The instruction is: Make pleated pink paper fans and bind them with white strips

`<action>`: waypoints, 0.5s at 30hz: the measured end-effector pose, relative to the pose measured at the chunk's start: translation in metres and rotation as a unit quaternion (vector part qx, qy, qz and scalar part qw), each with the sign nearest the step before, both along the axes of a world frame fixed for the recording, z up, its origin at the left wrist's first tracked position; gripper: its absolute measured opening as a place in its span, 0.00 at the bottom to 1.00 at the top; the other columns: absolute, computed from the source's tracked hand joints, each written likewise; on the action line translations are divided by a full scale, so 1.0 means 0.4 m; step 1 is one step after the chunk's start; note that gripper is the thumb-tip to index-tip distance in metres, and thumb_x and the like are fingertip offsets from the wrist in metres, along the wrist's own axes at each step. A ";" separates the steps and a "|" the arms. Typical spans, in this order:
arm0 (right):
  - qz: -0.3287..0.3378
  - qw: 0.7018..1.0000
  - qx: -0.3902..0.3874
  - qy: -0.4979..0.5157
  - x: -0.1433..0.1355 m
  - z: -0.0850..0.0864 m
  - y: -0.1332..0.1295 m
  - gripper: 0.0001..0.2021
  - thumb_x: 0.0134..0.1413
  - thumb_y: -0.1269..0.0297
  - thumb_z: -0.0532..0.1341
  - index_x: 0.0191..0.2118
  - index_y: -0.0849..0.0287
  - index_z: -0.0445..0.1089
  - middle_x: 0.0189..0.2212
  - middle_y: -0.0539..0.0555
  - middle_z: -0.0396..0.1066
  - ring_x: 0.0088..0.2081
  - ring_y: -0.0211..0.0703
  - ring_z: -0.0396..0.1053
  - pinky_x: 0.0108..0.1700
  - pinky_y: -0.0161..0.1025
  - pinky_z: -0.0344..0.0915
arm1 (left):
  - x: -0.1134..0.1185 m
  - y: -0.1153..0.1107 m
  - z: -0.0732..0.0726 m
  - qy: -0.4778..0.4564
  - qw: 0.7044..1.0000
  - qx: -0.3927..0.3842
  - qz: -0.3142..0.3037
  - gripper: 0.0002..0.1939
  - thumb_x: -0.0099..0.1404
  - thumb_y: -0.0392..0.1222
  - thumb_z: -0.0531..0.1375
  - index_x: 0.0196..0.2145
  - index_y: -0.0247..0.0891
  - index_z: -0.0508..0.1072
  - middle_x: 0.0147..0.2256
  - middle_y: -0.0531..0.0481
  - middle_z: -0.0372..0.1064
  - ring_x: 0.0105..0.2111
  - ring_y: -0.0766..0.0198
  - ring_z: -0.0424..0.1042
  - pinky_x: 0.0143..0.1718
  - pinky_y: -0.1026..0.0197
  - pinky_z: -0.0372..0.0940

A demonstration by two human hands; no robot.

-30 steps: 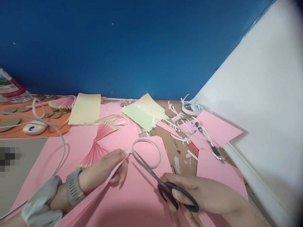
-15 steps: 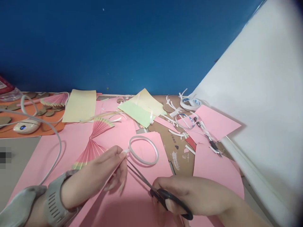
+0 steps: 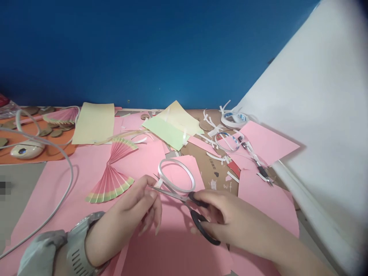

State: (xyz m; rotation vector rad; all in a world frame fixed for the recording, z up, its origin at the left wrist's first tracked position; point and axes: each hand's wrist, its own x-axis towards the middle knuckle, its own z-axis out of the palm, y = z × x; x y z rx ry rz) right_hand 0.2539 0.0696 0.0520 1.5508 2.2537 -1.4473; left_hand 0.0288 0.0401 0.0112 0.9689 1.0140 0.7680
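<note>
My left hand (image 3: 138, 207) has thumb and fingertips pinched together at the short free end of a thin roll of white tape (image 3: 193, 180). The ring of tape hangs tilted just beyond my fingers. In my right hand (image 3: 230, 220) are black-handled scissors (image 3: 174, 194), with thumb and fingers through the loops. Their blades are spread, one on either side of the tape's tail by my left fingertips. The exact hold of the left fingertips is partly hidden. Left of my left hand lies a pleated paper fan (image 3: 110, 188), pink with a green and yellow edge.
Pink sheets (image 3: 178, 245) cover the table. Green and yellow papers (image 3: 169, 130), white tape scraps (image 3: 214, 157) and another tape roll (image 3: 234, 119) lie at the back. A pen (image 3: 255, 159) rests at right. A white cable (image 3: 67, 184) curves at left near cardboard discs (image 3: 56, 133).
The scissors have risen and their blades have spread, now around the tape's tail. My right hand has moved up, and the tape ring has tilted. My left hand has shifted slightly right.
</note>
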 end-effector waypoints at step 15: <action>0.030 0.994 0.085 -0.053 0.008 -0.006 0.007 0.03 0.55 0.65 0.54 0.30 0.54 0.61 0.25 0.45 0.65 0.26 0.35 0.59 0.25 0.33 0.48 | 0.004 -0.005 -0.003 0.023 0.999 0.025 0.023 0.06 0.70 0.46 0.44 0.40 0.43 0.54 0.20 0.57 0.65 0.16 0.71 0.57 0.18 0.69 0.53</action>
